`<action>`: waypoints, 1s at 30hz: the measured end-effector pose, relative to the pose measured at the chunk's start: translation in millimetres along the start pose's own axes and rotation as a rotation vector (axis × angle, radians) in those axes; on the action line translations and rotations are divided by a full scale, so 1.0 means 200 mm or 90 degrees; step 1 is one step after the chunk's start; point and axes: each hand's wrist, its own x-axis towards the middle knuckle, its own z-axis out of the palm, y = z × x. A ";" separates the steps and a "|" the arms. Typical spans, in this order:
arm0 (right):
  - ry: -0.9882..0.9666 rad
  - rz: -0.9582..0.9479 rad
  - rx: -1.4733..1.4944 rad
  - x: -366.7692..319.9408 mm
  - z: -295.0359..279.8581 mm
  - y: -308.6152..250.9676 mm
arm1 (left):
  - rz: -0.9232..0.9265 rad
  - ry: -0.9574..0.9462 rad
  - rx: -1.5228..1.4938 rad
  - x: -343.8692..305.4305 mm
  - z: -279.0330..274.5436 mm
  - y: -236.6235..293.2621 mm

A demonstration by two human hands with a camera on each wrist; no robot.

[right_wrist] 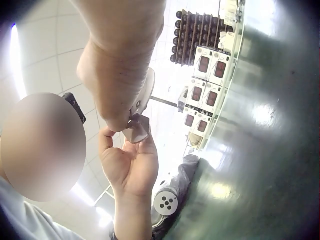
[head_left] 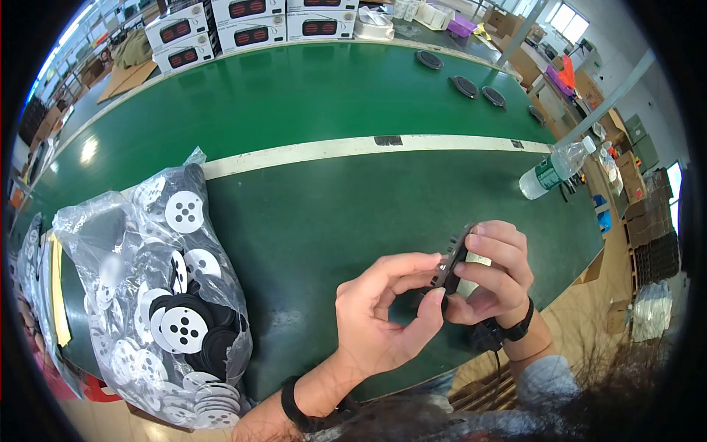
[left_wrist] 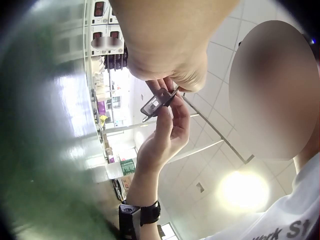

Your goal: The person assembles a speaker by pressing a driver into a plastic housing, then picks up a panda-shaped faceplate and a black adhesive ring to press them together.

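A small dark part (head_left: 451,267) is held up between both hands above the green table, tilted nearly upright. The left hand (head_left: 394,306) pinches its near side between thumb and fingers. On its far side the right hand (head_left: 497,272) grips it with curled fingers. In the left wrist view the part (left_wrist: 154,103) shows a pale rectangle on its face. A white disc (right_wrist: 145,92) and a greyish piece (right_wrist: 137,129) appear by the hands in the right wrist view; how they join is partly hidden by the right hand.
A clear plastic bag (head_left: 110,221) of white and black discs with holes lies at the left. A bottle (head_left: 552,171) stands at the right. Several dark round parts (head_left: 465,87) lie on the far green surface, with printed boxes (head_left: 254,33) behind.
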 end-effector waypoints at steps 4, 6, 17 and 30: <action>-0.019 0.004 0.004 0.01 -0.01 -0.01 | -0.026 -0.009 -0.082 0.01 0.00 -0.02; -0.012 0.002 0.000 0.00 0.00 -0.01 | -0.046 0.004 -0.092 0.02 0.00 -0.02; 0.048 -0.028 -0.008 0.00 0.02 -0.01 | -0.022 0.021 -0.090 0.02 -0.01 -0.02; 0.070 0.036 0.078 -0.01 0.06 -0.05 | -0.107 0.068 -0.186 0.02 -0.02 -0.05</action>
